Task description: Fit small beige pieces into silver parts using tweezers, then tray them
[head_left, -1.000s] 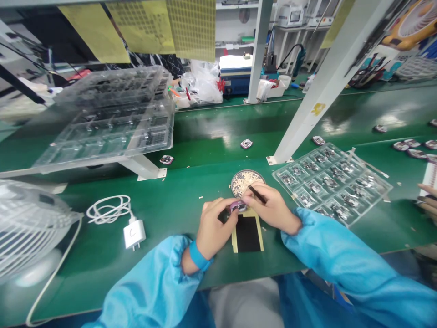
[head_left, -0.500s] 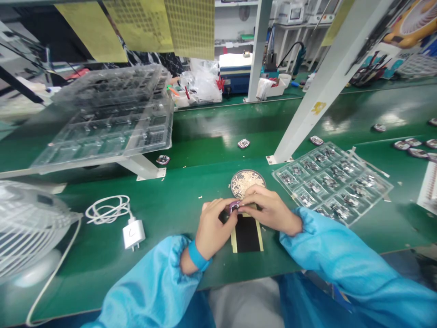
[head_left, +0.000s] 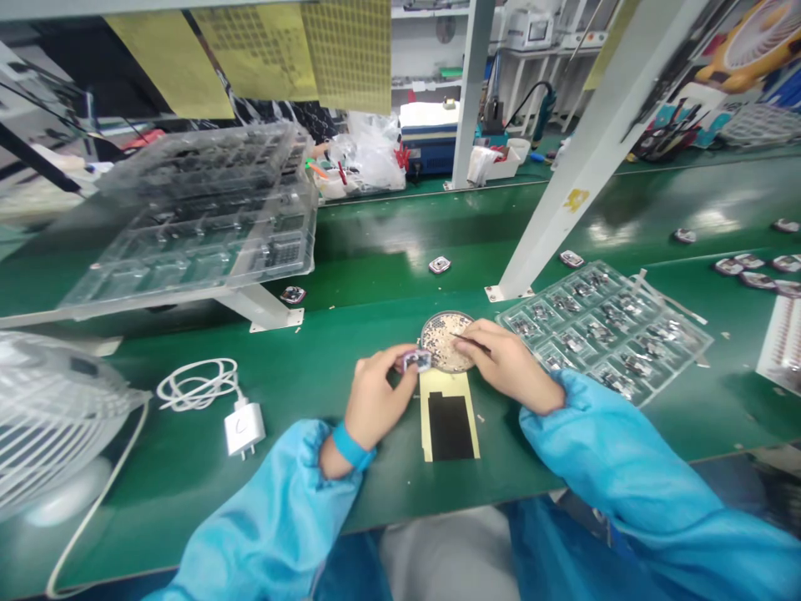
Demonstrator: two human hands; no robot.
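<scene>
My left hand [head_left: 379, 392], with a blue band at the wrist, pinches a small purple-edged electronic device [head_left: 416, 361] between thumb and fingers, its inner side facing up. Over the right part of a round dish [head_left: 445, 342] full of tiny pale and dark pieces is my right hand [head_left: 501, 359]. Its fingers are closed on a thin dark tool [head_left: 459, 336], probably tweezers, whose tip points into the dish. Below the dish, a black pad [head_left: 451, 427] edged with yellow tape lies on the green bench.
A clear compartment tray [head_left: 607, 330] of small parts lies right, beside a slanted white post [head_left: 563, 184]. Similar devices [head_left: 440, 265] sit on the green strip behind. A white charger [head_left: 244, 429] and a fan [head_left: 56, 426] are left, below stacked clear trays [head_left: 206, 209].
My hands have parted: the right moved up and right over the dish, the left slightly up and left with the device. Devices on the strip behind shifted slightly left.
</scene>
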